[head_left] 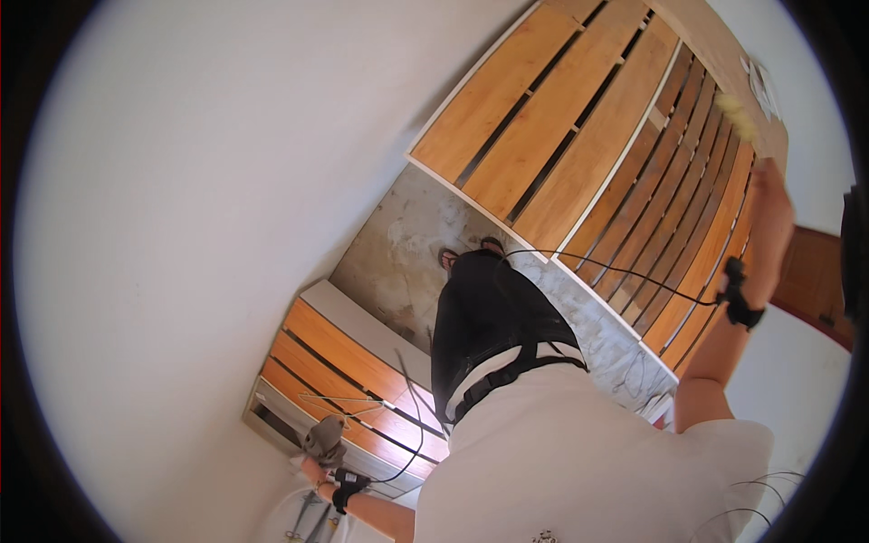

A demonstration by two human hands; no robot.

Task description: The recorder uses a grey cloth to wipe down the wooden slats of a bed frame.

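Observation:
At the lower left, my left hand (313, 470) is closed at the edge of a bunched grey-brown cloth (324, 440). The cloth is beside a thin wire clothes hanger (348, 409) lying on an orange wooden slatted surface (326, 348). My right hand (769, 187) is raised at the far right, over the end of a large slatted bed base (516, 118). Just past its fingers is a blurred, pale yellow fuzzy thing (738, 118), which the hand seems to grip; its exact kind is unclear. The fingers are smeared and partly hidden.
A black cable (625, 270) runs from my right wrist across to my waist; another cable (418, 430) reaches my left wrist. A white wall (208, 181) stands on the left. Stained grey floor (398, 240) lies between the slatted pieces. White papers (763, 89) lie at upper right.

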